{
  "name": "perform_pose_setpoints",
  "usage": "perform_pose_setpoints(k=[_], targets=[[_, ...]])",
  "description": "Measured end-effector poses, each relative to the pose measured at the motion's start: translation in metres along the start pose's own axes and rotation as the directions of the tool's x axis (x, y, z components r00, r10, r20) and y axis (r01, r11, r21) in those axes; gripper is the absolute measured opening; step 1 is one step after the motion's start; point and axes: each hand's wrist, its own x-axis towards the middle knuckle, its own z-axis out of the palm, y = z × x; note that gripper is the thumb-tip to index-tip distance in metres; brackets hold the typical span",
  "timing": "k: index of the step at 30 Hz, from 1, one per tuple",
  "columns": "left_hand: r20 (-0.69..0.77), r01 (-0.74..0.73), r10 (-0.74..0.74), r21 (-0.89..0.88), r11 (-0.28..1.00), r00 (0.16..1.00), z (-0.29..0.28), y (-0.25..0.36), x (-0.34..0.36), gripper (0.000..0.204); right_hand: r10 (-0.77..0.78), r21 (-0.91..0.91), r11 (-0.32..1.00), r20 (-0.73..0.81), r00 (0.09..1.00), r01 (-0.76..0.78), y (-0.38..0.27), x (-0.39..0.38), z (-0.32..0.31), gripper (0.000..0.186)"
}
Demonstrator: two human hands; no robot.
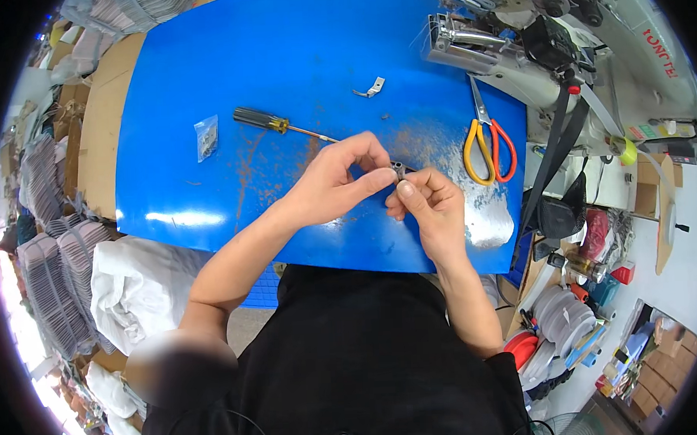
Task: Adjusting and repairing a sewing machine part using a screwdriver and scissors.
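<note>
My left hand (347, 175) and my right hand (429, 202) meet over the blue tabletop (295, 56), fingers closed around a small metal part (398, 169); its lower portion is hidden by my fingertips. Left of my hands lies a screwdriver (259, 119) with a dark and yellow handle, its shaft reaching toward them. A small bent metal bracket (370, 88) lies above. A little clear plastic bag (207, 138) of small pieces is at the left. Scissors (482, 157) with yellow and red handles lie to the right.
An industrial sewing machine (543, 46) with hanging straps occupies the upper right. Bundled stacks of pale material (48, 277), cardboard (99, 127) and a white sack (134, 289) line the left. Spools of tape (555, 325) and assorted supplies fill the lower right, beside the table.
</note>
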Motion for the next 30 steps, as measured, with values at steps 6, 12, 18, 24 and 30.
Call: perform_pose_setpoints(k=[6,12,18,24,30], targets=[[0.051,0.102,-0.102,0.013,0.995,0.993,-0.002,-0.003,0.001,0.027,0.032,-0.02,0.999,0.01,0.999,-0.031,0.008,-0.005,0.005,0.017],[0.067,0.167,-0.166,-0.012,0.986,0.984,-0.001,0.004,0.002,0.024,0.029,-0.037,0.999,-0.017,0.999,-0.029,0.006,-0.007,0.004,0.018],[0.109,0.268,-0.26,-0.065,0.961,0.959,0.0,0.011,0.004,0.016,0.031,-0.044,0.999,-0.011,0.999,-0.031,0.009,-0.009,0.002,0.02],[0.023,-0.136,0.134,0.237,0.962,0.991,0.002,-0.001,0.01,0.013,0.028,-0.029,0.999,0.011,1.0,-0.028,0.008,-0.005,-0.002,0.027],[0.013,-0.202,0.213,0.381,0.902,0.977,0.003,0.009,0.012,0.013,0.068,0.116,0.991,0.036,0.997,-0.072,0.008,-0.005,-0.004,0.026]])
